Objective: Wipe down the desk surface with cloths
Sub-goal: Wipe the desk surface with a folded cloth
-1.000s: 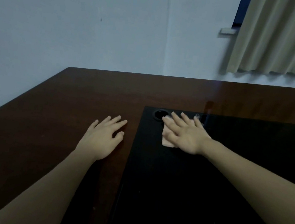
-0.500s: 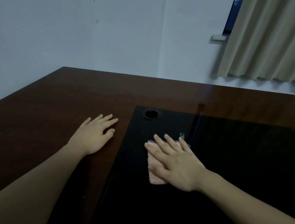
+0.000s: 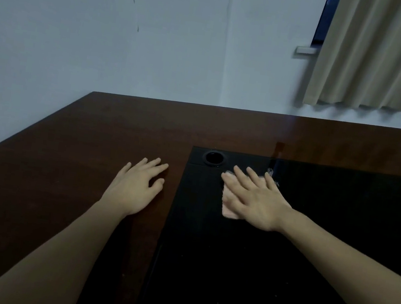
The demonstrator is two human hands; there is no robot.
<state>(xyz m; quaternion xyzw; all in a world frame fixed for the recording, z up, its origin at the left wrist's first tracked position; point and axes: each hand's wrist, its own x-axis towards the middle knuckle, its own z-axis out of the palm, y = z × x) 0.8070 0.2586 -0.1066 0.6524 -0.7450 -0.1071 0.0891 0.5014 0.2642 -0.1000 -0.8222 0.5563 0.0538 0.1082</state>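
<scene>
While the pink cloth lies flat on the black desk pad, near the pad's far left corner, the right hand presses down on it with fingers straight and slightly spread, palm down. Nothing is pinched or curled round; the hand simply covers most of the cloth, so only a pale edge shows under the palm's left side and a frayed, mesh-like corner peeks out past the fingertips. The left hand rests palm down on the bare brown wood of the desk, just left of the pad's edge, its fingers relaxed and loosely spread, holding nothing.

Just beyond the right hand, a round black grommet hole sits in the pad's far left corner, close to the fingertips but apart from them. Farther back, the desk meets a pale wall, and a beige curtain hangs at the upper right, with a sliver of window beside it.

Compared with half a second ago, the right hand and cloth have slid away from the person toward the grommet hole, near where they were a second ago. The left hand has kept its place on the wood.
</scene>
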